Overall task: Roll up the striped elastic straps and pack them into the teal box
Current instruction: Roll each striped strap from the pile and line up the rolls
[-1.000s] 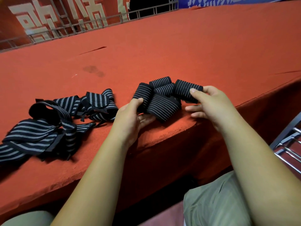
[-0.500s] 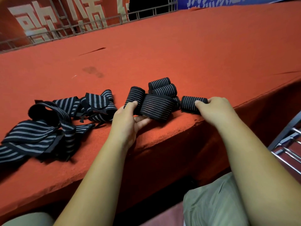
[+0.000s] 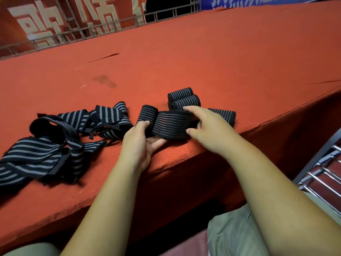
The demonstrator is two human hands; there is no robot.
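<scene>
Right hand (image 3: 206, 126) shifted left, seemingly carpeted surface (image 3: 221, 61)

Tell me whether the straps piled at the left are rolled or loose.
Loose. The left pile lies tangled in flat bands and open loops on the red table, unlike the tight rolls to its right.

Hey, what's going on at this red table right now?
A person works at a red-covered table. The left hand holds a small roll of striped strap; the right hand grips the wider roll beside it. Three more rolls lie behind and to the right, and a pile of unrolled straps waits on the left. No teal box is in view.
</scene>
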